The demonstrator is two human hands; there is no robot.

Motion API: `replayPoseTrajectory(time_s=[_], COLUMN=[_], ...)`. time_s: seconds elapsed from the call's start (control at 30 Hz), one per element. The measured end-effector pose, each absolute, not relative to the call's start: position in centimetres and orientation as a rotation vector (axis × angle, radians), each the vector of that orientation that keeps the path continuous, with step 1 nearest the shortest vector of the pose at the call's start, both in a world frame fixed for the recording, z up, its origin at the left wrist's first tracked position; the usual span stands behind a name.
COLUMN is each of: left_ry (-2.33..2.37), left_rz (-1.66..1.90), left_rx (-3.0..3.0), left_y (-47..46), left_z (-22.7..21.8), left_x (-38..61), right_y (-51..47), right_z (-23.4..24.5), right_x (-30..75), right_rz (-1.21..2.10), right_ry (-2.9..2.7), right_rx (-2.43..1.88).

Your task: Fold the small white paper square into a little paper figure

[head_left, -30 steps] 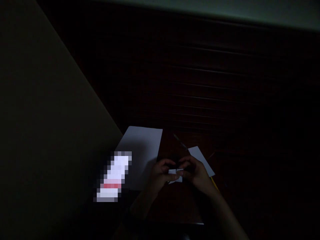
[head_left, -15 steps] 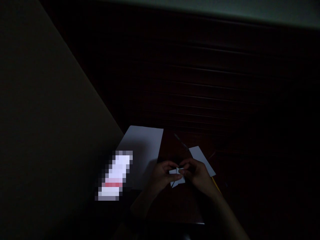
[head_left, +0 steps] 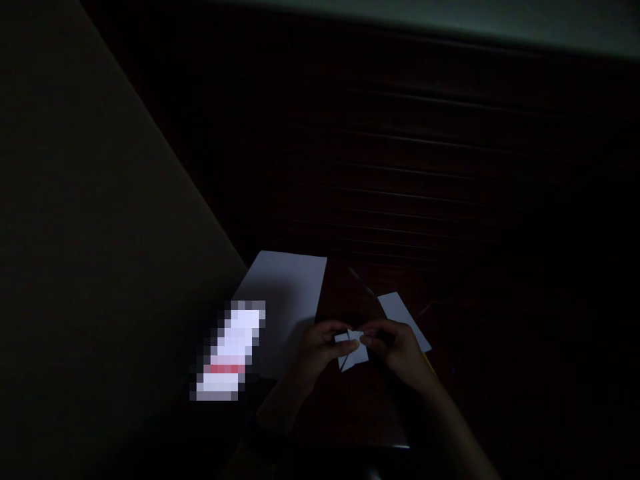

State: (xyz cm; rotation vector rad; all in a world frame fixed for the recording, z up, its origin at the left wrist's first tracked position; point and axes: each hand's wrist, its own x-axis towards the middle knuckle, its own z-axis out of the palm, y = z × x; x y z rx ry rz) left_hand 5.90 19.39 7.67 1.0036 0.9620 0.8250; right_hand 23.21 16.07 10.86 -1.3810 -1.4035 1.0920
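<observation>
Head — folded paper (head_left: 355,357) pt-hidden by L hand (head_left: 313,348)

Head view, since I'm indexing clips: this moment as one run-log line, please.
left hand: holding folded paper | right hand: holding same paper | table: large white sheet, smaller white sheet, pen-like object

A pen (head_left: 363,283) lies between a large white sheet (head_left: 287,280) and a smaller sheet (head_left: 404,320).
</observation>
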Motion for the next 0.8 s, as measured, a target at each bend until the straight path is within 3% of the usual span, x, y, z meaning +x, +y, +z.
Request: replayPoseTrajectory(time_s=[0.8], left_ry=[0.951], left_rz=[0.790], left_rx=[0.985], left_y=[19.35], left_z=[8.26], left_x=[5.64], right_y=[16.17], right_z=[10.16], right_x=[23.16], right_rz=[1.100], right_ry=[-1.379], right_rx=[-1.386])
